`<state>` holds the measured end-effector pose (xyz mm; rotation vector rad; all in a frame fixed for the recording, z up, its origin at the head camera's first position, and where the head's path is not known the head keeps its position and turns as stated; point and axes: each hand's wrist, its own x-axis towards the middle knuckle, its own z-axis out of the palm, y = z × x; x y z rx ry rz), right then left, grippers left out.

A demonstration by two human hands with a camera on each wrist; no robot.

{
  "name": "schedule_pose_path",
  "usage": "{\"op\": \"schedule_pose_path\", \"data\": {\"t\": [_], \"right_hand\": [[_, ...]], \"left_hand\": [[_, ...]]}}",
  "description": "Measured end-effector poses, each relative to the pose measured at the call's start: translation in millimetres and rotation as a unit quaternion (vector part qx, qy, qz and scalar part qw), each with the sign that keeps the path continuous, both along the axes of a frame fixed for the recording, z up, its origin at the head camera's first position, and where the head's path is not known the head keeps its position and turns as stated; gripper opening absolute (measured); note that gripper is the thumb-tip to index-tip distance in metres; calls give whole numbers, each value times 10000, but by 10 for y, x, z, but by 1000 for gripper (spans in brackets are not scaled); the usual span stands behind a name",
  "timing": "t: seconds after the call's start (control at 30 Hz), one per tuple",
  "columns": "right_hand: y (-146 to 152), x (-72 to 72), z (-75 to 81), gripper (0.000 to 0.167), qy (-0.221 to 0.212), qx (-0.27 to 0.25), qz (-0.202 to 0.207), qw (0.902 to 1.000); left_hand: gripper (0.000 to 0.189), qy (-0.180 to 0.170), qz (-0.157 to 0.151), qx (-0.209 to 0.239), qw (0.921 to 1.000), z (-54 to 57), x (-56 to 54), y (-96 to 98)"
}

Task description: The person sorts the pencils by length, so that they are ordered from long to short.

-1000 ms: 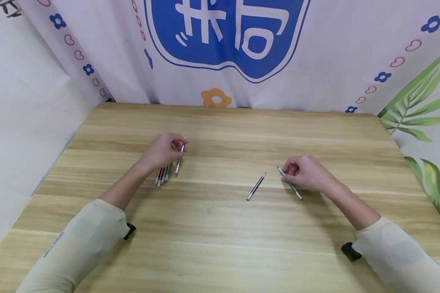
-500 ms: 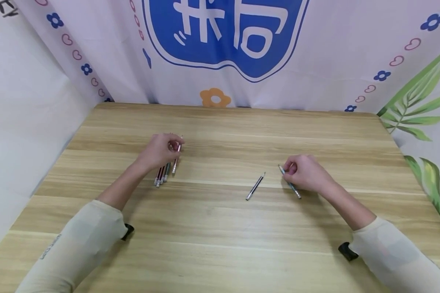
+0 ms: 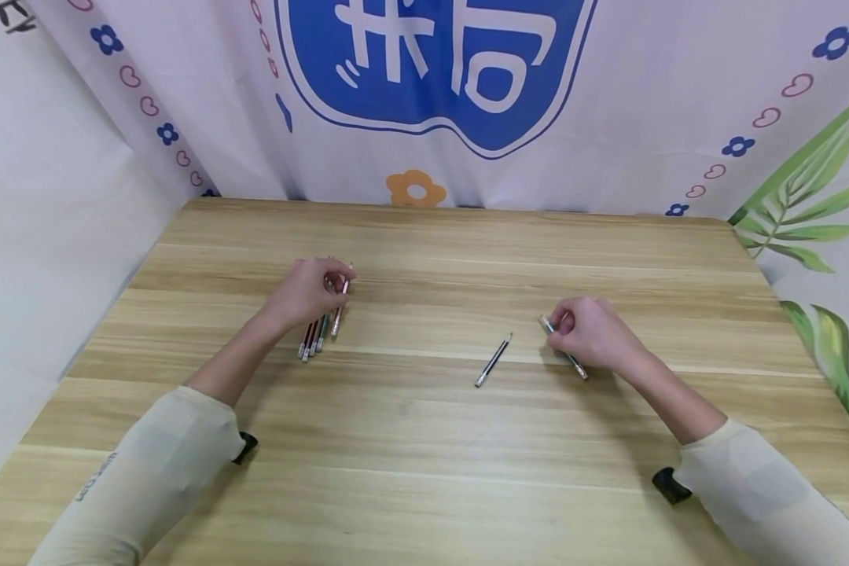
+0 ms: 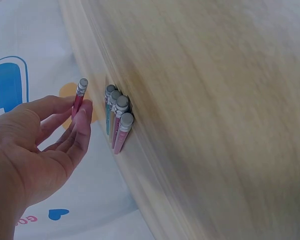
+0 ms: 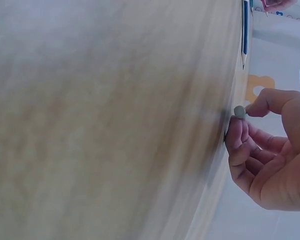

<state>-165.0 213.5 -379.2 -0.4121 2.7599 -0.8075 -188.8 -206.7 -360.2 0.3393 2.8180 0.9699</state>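
My left hand (image 3: pixel 303 291) pinches a red pencil (image 3: pixel 337 321) between thumb and fingertips, its eraser end toward me. Just left of it, several pencils (image 3: pixel 313 342) lie side by side, partly hidden under that hand. In the left wrist view their erasers (image 4: pixel 122 103) form a row next to the held pencil (image 4: pixel 79 100). At the right, my right hand (image 3: pixel 593 334) pinches a slanting teal or dark pencil (image 3: pixel 576 365). Its rounded grey end (image 5: pixel 240 112) shows between thumb and finger in the right wrist view. A dark blue pencil (image 3: pixel 494 360) lies between the hands, nearer the right.
The wood-grain table (image 3: pixel 410 464) carries the pencils. Behind it hangs a white cloth (image 3: pixel 651 102) with a blue emblem. White sheeting (image 3: pixel 56 236) stands along the left edge. Black wrist devices (image 3: pixel 672 486) poke out from the sleeves.
The left hand with the red pencil shifted slightly left, then stayed. The right hand's pencil has turned or slid a little in the fingers, its lower end now farther right.
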Motion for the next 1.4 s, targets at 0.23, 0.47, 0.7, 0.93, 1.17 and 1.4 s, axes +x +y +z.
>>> {"op": "schedule_pose_path", "data": {"t": [0.23,0.47,0.7,0.93,1.17,1.4], "right_hand": [[-2,-15,3,15,43,-111,-45,9999],[-12,-38,38,16,-84,-216,-86,9997],[-41,-40,48,16,11,-276,-41,9996],[-62,-40,58,18,55,-339,-15,9994],[-52,-44,70,16,97,-372,23,9993],[-36,-46,90,17,122,-422,39,9990]], "left_hand": [[33,28,-2,-69,10000,-16,1,-15],[34,123,-47,-99,9999,-19,-9,-22],[33,85,-81,-216,9997,-35,-33,-27],[37,39,-183,-581,9981,-47,-55,-18],[37,59,-274,-780,9966,-52,-82,21],[34,17,-259,-759,9968,-69,-124,31]]}}
